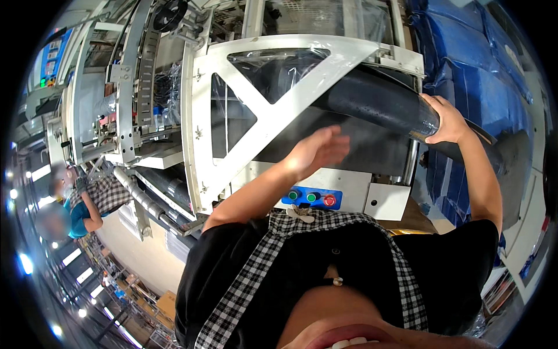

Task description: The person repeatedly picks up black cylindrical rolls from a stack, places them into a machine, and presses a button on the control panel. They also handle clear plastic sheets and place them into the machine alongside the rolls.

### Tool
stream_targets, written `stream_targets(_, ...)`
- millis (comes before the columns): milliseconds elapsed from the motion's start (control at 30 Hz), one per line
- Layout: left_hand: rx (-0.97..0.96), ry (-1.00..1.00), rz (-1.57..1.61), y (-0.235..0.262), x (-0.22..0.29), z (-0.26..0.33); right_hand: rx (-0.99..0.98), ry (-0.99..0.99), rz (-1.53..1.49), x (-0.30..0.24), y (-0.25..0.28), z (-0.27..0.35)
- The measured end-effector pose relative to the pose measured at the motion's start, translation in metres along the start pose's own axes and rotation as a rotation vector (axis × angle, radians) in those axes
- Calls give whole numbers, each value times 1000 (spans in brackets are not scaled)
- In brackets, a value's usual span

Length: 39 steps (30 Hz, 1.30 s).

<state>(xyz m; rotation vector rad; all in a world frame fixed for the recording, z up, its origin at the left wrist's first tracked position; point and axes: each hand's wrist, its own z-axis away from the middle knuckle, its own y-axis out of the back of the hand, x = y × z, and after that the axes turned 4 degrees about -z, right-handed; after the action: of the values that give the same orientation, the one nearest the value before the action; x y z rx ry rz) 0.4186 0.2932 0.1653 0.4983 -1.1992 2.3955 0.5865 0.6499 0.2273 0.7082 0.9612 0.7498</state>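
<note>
My right hand (449, 120) grips the right end of a long black curved piece (378, 99), with the fingers over the top and the thumb below. Its surface shines as if covered with clear film, and what kind of article it is cannot be made out. The piece lies over a black conveyor belt (354, 142), its far-left part passing behind a white metal frame (270, 110). Slightly blurred, my left hand (319, 152) hovers above the belt near the frame's slanted bar. Its fingers are stretched out with nothing in them, apart from the black piece.
A blue control panel (312, 198) with green and red buttons sits at the machine's near edge. Blue wrapped bundles (482, 87) are stacked to the right. More machinery stands at the left, where another person (87, 203) is at work. Clear film (372, 23) hangs over the frame.
</note>
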Motion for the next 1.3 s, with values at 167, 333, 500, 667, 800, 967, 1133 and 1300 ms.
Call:
stream_targets(167,799,-909,-1552,83,65,128,-78,72,-82,-18,1,-49)
stream_targets(333,1433,10,-1102,229,155,193,-185,84,-200,-42,2,-83)
stream_targets(500,66,-57,54,301,186,163,-186,106,-250,-46,-9,-96)
stream_targets(667,564,-215,123,304,175,136,108,-123,-71,19,-18,-28)
stream_targets(800,657,-259,236,296,166,143,459,-538,147,79,-43,59)
stream_targets(967,752,-265,214,290,164,146,507,-739,-784,80,-79,97)
stream_targets(1133,667,-307,94,290,164,151,527,-589,-949,52,-97,71)
stream_targets(1300,592,-271,187,294,159,159,511,-544,-908,39,-112,50)
